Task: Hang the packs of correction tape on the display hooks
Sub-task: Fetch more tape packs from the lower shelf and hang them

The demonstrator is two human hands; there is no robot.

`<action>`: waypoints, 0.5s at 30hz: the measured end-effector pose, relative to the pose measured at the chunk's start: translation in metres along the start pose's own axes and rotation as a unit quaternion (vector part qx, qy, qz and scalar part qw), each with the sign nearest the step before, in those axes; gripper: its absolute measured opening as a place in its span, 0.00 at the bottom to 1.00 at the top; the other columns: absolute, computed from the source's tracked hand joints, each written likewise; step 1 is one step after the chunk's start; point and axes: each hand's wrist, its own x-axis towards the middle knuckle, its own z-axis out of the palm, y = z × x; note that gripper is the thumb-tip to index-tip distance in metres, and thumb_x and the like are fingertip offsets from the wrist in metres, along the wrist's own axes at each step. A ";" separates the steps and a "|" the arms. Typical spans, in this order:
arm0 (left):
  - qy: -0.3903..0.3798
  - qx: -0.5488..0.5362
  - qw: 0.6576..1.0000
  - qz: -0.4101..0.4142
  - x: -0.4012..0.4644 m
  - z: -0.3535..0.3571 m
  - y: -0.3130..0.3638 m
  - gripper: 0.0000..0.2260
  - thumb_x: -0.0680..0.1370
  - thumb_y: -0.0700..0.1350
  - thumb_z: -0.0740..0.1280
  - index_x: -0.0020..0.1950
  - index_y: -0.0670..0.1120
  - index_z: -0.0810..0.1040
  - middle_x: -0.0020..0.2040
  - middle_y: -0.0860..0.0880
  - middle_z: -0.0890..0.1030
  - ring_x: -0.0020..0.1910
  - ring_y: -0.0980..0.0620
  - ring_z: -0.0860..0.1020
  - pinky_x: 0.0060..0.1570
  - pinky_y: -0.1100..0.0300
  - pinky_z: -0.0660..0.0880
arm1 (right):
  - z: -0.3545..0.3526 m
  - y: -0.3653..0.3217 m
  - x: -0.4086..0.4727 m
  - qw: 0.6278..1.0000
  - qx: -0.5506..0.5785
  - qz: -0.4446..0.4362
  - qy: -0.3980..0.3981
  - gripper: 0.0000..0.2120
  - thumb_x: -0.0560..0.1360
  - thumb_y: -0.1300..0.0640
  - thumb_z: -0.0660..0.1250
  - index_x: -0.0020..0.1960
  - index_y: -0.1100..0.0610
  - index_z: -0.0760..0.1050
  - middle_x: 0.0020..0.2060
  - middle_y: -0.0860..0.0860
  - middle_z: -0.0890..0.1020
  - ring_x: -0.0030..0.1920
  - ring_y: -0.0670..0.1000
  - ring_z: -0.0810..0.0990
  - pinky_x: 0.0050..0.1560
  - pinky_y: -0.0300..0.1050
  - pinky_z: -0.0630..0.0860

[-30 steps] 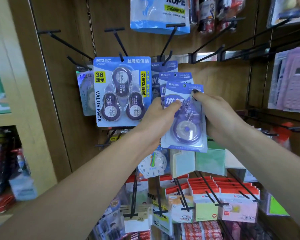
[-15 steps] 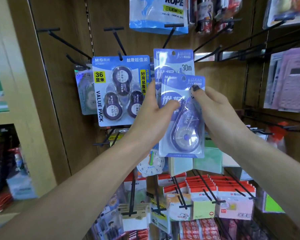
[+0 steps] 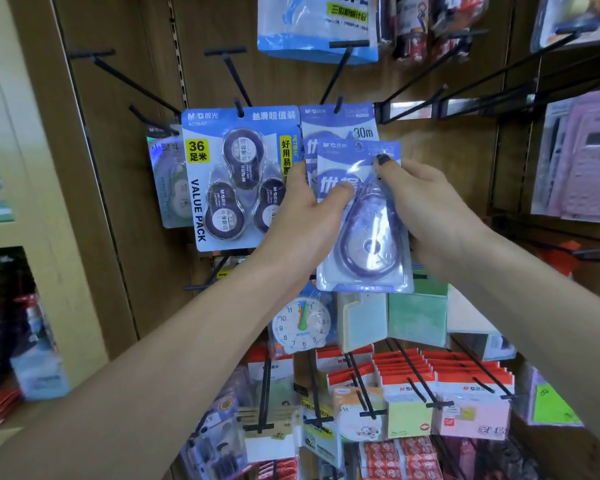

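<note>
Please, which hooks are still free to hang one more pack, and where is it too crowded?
Two bare hooks stand above: one by the left panel edge, another over the value pack. The hook beside it already carries a 30m pack. Lower rows near the clock and sticky notes are crowded.

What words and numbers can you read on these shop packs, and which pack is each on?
"M&G", "36", "VALUE PACK": three-roll pack, alongside Chinese text.
"30m": hung pack on its hook.
"M&G": held pack, plus large white Chinese characters partly hidden by the left hand and right hand.
Numbers 1 to 12: clock.
"M&G": red-topped note packs.
Bag up top: cut off, blurred.
Fine print everywhere: too small.
</note>
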 end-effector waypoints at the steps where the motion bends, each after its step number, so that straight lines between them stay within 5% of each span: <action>1: 0.002 0.009 1.000 -0.009 0.002 0.001 0.000 0.15 0.83 0.47 0.68 0.68 0.58 0.70 0.60 0.56 0.84 0.57 0.56 0.84 0.64 0.53 0.79 | 0.001 0.001 0.004 1.000 0.000 0.007 -0.004 0.13 0.85 0.50 0.62 0.54 0.56 0.81 0.44 0.52 0.90 0.45 0.54 0.89 0.54 0.53 0.85; 7: -0.032 0.073 0.995 -0.067 0.012 0.004 -0.004 0.25 0.87 0.50 0.59 0.82 0.52 0.56 0.47 0.61 0.74 0.44 0.61 0.74 0.48 0.59 0.71 | 0.007 0.003 0.036 0.999 -0.025 0.036 0.017 0.13 0.83 0.48 0.65 0.53 0.57 0.82 0.48 0.57 0.89 0.50 0.60 0.88 0.60 0.62 0.83; 8: -0.035 0.074 0.993 -0.088 0.013 0.006 -0.005 0.25 0.87 0.50 0.59 0.83 0.53 0.55 0.48 0.61 0.72 0.47 0.58 0.74 0.49 0.59 0.70 | 0.008 0.004 0.042 0.998 -0.034 0.041 0.021 0.12 0.82 0.47 0.66 0.50 0.55 0.82 0.47 0.56 0.88 0.49 0.60 0.88 0.60 0.61 0.83; 11: -0.034 0.069 0.988 -0.134 0.019 0.014 -0.011 0.33 0.84 0.56 0.60 0.85 0.61 0.46 0.71 0.58 0.72 0.70 0.47 0.74 0.71 0.49 0.70 | 0.013 0.011 0.063 0.996 -0.055 0.055 0.034 0.16 0.76 0.43 0.67 0.52 0.55 0.82 0.49 0.58 0.88 0.53 0.62 0.87 0.61 0.65 0.82; 15: -0.029 0.069 0.986 -0.146 0.034 0.019 -0.013 0.38 0.81 0.56 0.62 0.85 0.63 0.43 0.76 0.52 0.74 0.70 0.42 0.77 0.71 0.41 0.73 | 0.023 0.017 0.080 0.995 -0.040 0.086 0.034 0.10 0.83 0.49 0.64 0.54 0.55 0.79 0.56 0.60 0.87 0.55 0.62 0.86 0.63 0.63 0.80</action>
